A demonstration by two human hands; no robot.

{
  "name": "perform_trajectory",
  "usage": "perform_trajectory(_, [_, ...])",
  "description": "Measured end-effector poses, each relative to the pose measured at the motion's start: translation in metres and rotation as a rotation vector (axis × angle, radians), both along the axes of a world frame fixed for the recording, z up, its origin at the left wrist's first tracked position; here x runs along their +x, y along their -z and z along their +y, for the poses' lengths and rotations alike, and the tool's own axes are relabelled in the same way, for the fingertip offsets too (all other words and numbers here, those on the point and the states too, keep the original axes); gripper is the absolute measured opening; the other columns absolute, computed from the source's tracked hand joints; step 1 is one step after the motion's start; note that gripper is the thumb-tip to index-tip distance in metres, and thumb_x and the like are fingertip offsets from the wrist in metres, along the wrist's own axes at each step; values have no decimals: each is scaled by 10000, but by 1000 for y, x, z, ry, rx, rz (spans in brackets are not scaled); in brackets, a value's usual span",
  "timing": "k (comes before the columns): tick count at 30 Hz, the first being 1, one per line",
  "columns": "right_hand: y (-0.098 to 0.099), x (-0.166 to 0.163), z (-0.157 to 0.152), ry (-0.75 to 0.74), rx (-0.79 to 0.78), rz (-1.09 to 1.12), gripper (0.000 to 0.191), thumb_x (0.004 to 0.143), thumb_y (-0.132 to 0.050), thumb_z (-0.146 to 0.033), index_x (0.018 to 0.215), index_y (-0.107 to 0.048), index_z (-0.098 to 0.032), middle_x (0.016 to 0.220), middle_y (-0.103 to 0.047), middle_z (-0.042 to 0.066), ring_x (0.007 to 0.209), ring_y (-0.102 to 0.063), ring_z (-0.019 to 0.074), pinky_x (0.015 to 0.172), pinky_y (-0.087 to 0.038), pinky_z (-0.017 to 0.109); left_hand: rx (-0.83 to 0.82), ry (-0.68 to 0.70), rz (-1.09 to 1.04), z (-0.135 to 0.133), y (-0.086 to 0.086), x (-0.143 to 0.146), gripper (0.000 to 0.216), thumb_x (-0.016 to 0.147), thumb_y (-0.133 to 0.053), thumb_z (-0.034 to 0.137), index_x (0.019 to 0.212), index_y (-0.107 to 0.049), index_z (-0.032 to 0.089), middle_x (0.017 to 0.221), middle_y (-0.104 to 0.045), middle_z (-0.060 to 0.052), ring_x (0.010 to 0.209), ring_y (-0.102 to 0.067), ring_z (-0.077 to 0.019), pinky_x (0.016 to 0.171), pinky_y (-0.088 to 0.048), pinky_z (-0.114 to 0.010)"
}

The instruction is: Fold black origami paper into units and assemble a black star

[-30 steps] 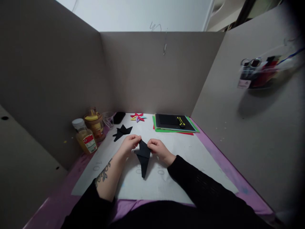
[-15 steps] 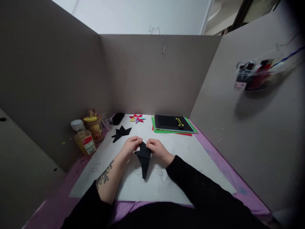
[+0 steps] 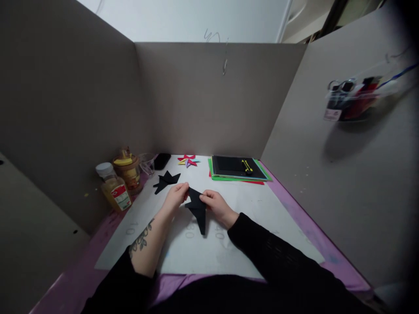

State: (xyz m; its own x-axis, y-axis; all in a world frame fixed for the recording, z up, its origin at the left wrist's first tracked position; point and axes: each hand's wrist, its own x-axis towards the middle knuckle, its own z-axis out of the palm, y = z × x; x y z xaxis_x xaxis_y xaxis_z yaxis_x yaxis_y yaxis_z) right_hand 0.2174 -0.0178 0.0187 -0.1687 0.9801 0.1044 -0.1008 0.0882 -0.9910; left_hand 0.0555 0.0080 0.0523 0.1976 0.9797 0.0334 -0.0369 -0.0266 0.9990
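A folded black paper piece (image 3: 197, 208) is held between my two hands above the white sheet (image 3: 235, 253), its long point hanging down toward me. My left hand (image 3: 176, 194) pinches its upper left corner, with the fingers closed. On the right edge, my right hand (image 3: 216, 204) grips it between thumb and curled fingers. Another black folded paper shape (image 3: 166, 181), with several points, lies on the sheet just beyond my left hand.
At the back are a multicoloured folded paper star (image 3: 189, 161), a dark phone (image 3: 162, 161) and stacked coloured sheets (image 3: 229, 167) bearing a yellow cutter (image 3: 247, 167). A glue bottle (image 3: 115, 189), a brown jar (image 3: 129, 174) and a clear cup (image 3: 147, 165) line the left. Grey panels (image 3: 219, 100) enclose the table.
My left hand has shifted slightly left, farther from my right hand, along with the paper's top corner. The hanging point has swung right and up. My right hand has barely moved.
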Motion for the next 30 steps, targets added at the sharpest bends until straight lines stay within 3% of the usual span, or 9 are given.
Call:
perform_trajectory(2, [1,2,1,70,18,-3,301,732,-634,-383,586,-458,-188,455,-395,-76,425,-320,76,433,-213,225,-28,0,-17,-1,0,0,419,713,-583,578,678,-540,163,563,-492,31,478,-399,-82,447,-226,-198])
perform_trajectory(4, [1,3,2,124,34,0,309,728,-641,-391,586,-455,-190,448,-388,-80,424,-310,76,432,-211,226,-50,83,5,-4,1,1,420,676,-648,564,766,-594,158,625,-549,17,517,-446,-91,461,-254,-198])
perform_trajectory(8, [-1,3,0,146,34,35,318,736,-625,-415,596,-446,-192,470,-368,-83,432,-293,74,431,-205,223,-78,228,4,-9,8,9,415,587,-772,470,772,-673,112,634,-612,-24,514,-461,-95,475,-267,-216])
perform_trajectory(14, [-4,-2,-3,135,75,-33,293,726,-603,-354,570,-416,-191,507,-381,-70,475,-321,80,458,-240,222,-83,65,-111,-10,9,13,330,557,-802,406,694,-697,125,603,-634,-31,532,-499,-121,507,-314,-234])
perform_trajectory(20, [-1,-2,-3,148,154,-127,284,734,-598,-337,575,-413,-191,524,-382,-66,497,-343,85,478,-276,219,-102,98,-126,-10,9,12,342,537,-819,370,733,-716,110,704,-686,-65,618,-568,-158,578,-375,-253])
perform_trajectory(26, [3,-11,-11,-3,19,-224,254,767,-549,-330,571,-471,-189,474,-472,-41,415,-399,90,411,-292,217,-156,-214,-189,5,9,0,376,483,-822,406,707,-667,147,679,-667,-16,586,-560,-127,514,-333,-218])
perform_trajectory(30, [2,-13,-14,-33,37,-236,240,782,-528,-327,591,-535,-182,481,-506,-31,425,-420,93,420,-316,213,-181,-385,-184,18,4,-16,455,456,-817,476,651,-556,159,591,-574,31,508,-486,-86,461,-262,-201])
